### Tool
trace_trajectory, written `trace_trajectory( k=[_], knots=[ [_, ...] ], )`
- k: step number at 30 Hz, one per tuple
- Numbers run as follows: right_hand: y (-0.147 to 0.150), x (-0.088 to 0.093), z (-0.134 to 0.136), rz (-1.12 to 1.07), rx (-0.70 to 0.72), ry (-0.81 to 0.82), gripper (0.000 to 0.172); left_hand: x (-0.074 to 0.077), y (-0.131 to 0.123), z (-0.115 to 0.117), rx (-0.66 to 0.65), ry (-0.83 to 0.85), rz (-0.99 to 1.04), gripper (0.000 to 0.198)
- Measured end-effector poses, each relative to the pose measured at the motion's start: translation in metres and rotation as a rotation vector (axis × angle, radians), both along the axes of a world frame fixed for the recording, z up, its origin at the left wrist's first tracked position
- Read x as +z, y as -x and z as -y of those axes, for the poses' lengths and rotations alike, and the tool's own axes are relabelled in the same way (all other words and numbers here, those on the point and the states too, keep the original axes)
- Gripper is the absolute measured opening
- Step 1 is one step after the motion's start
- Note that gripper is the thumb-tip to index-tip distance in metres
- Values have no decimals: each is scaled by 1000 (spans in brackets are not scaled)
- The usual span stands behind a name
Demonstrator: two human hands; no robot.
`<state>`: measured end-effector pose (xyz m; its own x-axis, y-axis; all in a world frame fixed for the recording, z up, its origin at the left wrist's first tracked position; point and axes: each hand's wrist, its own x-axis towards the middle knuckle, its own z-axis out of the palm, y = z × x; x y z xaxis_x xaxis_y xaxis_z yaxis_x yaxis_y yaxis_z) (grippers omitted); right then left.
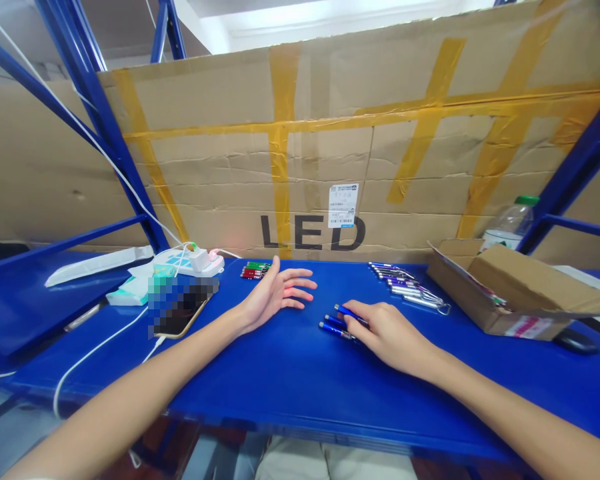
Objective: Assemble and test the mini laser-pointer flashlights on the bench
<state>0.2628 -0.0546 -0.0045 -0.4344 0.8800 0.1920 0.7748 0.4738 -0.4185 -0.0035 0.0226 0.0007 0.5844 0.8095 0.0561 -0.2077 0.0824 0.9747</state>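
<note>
My right hand (387,333) is closed, thumb and fingers pinching a slim blue pen-like tube (349,313) with a silver tip. Just under it, two more blue tubes (333,328) lie on the blue table, partly hidden by that hand. Off to the left, my left hand (275,293) has its fingers stretched apart and holds nothing; a reddish tint shows on the fingers. Behind the left hand lies a small group of green and red tubes (255,270). Further back on the right rests a row of purple and silver tubes (405,287), some with metal clips or rings.
An open cardboard box (485,307) stands at the right, with a green-capped bottle (510,223) behind it and a black mouse (575,340) beside it. Leftward are a phone (185,317), a white power strip (200,263) and cables. A large cardboard panel (220,180) closes the back.
</note>
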Motion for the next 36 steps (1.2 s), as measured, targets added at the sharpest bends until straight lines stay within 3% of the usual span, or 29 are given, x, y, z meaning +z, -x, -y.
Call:
trace_trajectory(
  k=[8, 14, 24, 36],
  knots=[
    [2, -1, 1, 132, -1, -1, 33, 1, 1, -2, 3, -4, 9, 86],
    [3, 3, 3, 84, 44, -2, 33, 1, 1, -2, 6, -3, 12, 86],
    [1, -2, 0, -114, -40, -100, 32, 0, 1, -1, -8, -3, 3, 87],
    [6, -2, 5, -75, 98, -57, 33, -1, 1, -1, -21, -9, -11, 88]
  ],
)
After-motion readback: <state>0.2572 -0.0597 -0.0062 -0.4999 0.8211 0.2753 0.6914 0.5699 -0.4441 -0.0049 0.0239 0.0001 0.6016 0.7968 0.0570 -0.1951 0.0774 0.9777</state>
